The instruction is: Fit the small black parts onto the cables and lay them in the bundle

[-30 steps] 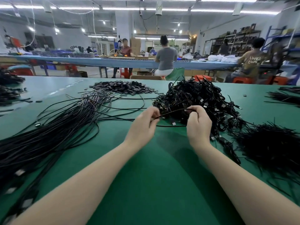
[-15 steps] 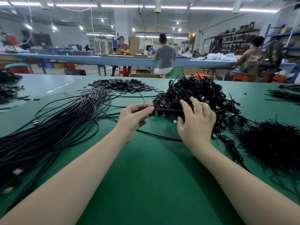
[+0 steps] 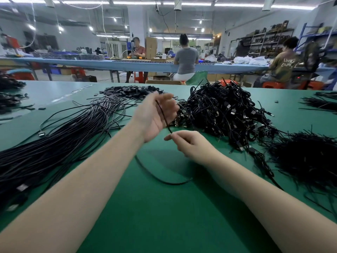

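Head view: both bare forearms reach out over a green table [image 3: 164,216]. The left hand [image 3: 153,117] is raised palm-up and motion-blurred, and a single black cable [image 3: 162,114] runs across its palm; its fingers look loosely bent at the cable's upper end, but the blur hides whether they actually grip it — I cannot tell. The right hand [image 3: 189,145], lower and nearer, pinches the same cable between thumb and forefinger. From there the cable drops and loops across the table between the forearms. To the left lies the long bundle of straight cables [image 3: 60,143]; behind the hands, a tangled heap of cables [image 3: 224,114]. Farther back, beyond the left hand, sits a pile of small black parts [image 3: 127,91].
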Tool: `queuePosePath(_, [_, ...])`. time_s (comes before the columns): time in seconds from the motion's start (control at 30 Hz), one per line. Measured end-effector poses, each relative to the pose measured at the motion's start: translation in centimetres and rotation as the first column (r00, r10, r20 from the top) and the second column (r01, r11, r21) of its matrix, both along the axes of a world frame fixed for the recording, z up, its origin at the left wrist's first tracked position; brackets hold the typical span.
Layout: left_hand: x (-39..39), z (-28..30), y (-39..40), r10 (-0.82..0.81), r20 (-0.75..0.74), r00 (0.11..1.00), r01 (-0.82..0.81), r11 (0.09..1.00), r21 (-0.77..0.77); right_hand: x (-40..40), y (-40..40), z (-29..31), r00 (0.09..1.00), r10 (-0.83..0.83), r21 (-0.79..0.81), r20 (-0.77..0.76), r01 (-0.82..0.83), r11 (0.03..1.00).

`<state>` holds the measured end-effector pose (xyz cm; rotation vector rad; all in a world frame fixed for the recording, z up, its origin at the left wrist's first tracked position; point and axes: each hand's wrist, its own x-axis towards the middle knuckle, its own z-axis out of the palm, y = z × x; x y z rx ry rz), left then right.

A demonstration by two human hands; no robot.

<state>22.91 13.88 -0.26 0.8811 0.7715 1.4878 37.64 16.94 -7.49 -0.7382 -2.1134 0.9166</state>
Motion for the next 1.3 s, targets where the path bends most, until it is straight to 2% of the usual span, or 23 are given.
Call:
queuePosePath(0.03, [-0.8, 0.8, -0.3, -0.03, 0.111, 0.993, 0.031, 1.0, -0.006, 0.1, 0.1, -0.1, 0.998, 0.06, -0.132, -0.005, -0.06, 0.989])
queuePosePath(0.1, [-2.4, 2.0, -0.9, -0.174, 0.152, 0.973, 0.176, 0.984, 0.001, 0.6, 0.4, 0.1, 0.996, 0.068, -0.305, -0.063, -0.084, 0.949])
queuePosePath(0.13, [-3.1, 2.2, -1.3, -0.275, 0.082, 0.958, 0.276, 0.961, -0.003, 0.8, 0.5, 0.4, 0.993, 0.02, -0.374, -0.115, -0.062, 0.925])
queuePosePath(0.2, [-3.7, 2.2, -2.1, -0.414, -0.216, 0.884, 0.404, 0.91, -0.091, 1.1, 0.9, 1.3, 0.965, -0.133, -0.523, -0.225, -0.005, 0.853])
queuePosePath(0.27, [-3.3, 1.6, -2.3, -0.469, -0.551, 0.691, 0.374, 0.883, -0.283, 1.5, 1.2, 2.6, 0.923, -0.238, -0.608, -0.302, 0.006, 0.794])
queuePosePath(0.33, [-2.2, 0.8, -2.0, -0.506, -0.678, 0.533, 0.282, 0.862, -0.422, 1.4, 1.0, 3.6, 0.918, -0.213, -0.567, -0.335, -0.016, 0.824])
queuePosePath(0.37, [-1.6, 0.4, -1.7, -0.47, -0.688, 0.552, 0.229, 0.88, -0.417, 1.1, 0.6, 4.0, 0.922, -0.16, -0.527, -0.352, -0.054, 0.848])
queuePosePath(0.43, [-0.8, 0.1, -1.0, -0.263, -0.594, 0.761, 0.111, 0.954, -0.28, 0.2, -0.4, 4.2, 0.924, -0.01, -0.474, -0.383, -0.187, 0.861])
queuePosePath(0.5, [-1.1, 0.9, -0.4, -0.096, -0.318, 0.943, 0.056, 0.99, -0.133, -0.6, -1.2, 3.5, 0.927, 0.151, -0.469, -0.344, -0.309, 0.828])
queuePosePath(0.53, [-1.5, 1.6, -0.5, -0.074, -0.167, 0.983, 0.063, 0.995, -0.072, -0.7, -1.4, 3.0, 0.934, 0.217, -0.484, -0.285, -0.336, 0.808])
queuePosePath(0.6, [-2.7, 3.1, -1.2, -0.13, 0.054, 0.99, 0.127, 0.991, 0.043, -0.6, -1.3, 2.2, 0.95, 0.267, -0.51, -0.159, -0.311, 0.802])
queuePosePath(0.67, [-3.6, 4.2, -2.3, -0.225, 0.042, 0.973, 0.221, 0.971, 0.09, -0.2, -0.9, 2.1, 0.989, 0.141, -0.429, -0.04, -0.144, 0.892])
queuePosePath(0.73, [-4.0, 4.4, -3.1, -0.305, -0.243, 0.921, 0.32, 0.947, 0.023, 0.5, -0.3, 2.9, 0.996, -0.088, -0.249, 0.008, 0.087, 0.965])
queuePosePath(0.8, [-3.5, 3.9, -3.4, -0.379, -0.61, 0.696, 0.344, 0.922, -0.181, 0.9, 0.1, 4.2, 0.975, -0.212, -0.148, -0.06, 0.202, 0.968])
queuePosePath(0.83, [-2.9, 3.4, -3.4, -0.413, -0.708, 0.573, 0.307, 0.909, -0.282, 0.9, 0.2, 4.9, 0.967, -0.233, -0.138, -0.107, 0.217, 0.966])
queuePosePath(0.87, [-2.2, 2.8, -3.1, -0.415, -0.744, 0.523, 0.249, 0.91, -0.333, 0.7, 0.1, 5.6, 0.961, -0.238, -0.135, -0.139, 0.22, 0.966])
queuePosePath(0.9, [-1.5, 2.4, -2.7, -0.365, -0.738, 0.568, 0.184, 0.93, -0.319, 0.4, -0.1, 6.1, 0.962, -0.223, -0.136, -0.16, 0.203, 0.97])
queuePosePath(0.93, [-1.0, 2.0, -2.2, -0.263, -0.685, 0.679, 0.111, 0.96, -0.259, -0.1, -0.4, 6.4, 0.968, -0.179, -0.145, -0.175, 0.154, 0.977])
queuePosePath(1.03, [-1.1, 2.5, -1.1, -0.004, -0.304, 0.953, -0.017, 0.998, -0.067, -1.0, -1.4, 5.7, 0.98, 0.077, -0.268, -0.185, -0.126, 0.955])
queuePosePath(1.1, [-2.4, 3.4, -1.1, -0.044, 0.004, 0.999, 0.043, 0.998, 0.039, -0.9, -1.4, 4.3, 0.973, 0.209, -0.391, -0.103, -0.232, 0.891])
queuePosePath(1.13, [-3.1, 3.7, -1.5, -0.1, 0.095, 0.99, 0.092, 0.992, 0.089, -0.7, -1.2, 3.4, 0.972, 0.23, -0.458, -0.056, -0.229, 0.859])
queuePosePath(1.2, [-4.3, 4.1, -2.1, -0.197, 0.073, 0.978, 0.187, 0.975, 0.124, -0.2, -0.6, 2.4, 0.988, 0.156, -0.547, 0.013, -0.124, 0.828])
queuePosePath(1.3, [-5.1, 3.9, -2.4, -0.369, -0.217, 0.904, 0.386, 0.921, 0.044, 0.9, 0.4, 2.6, 0.982, -0.157, -0.478, 0.11, 0.19, 0.858])
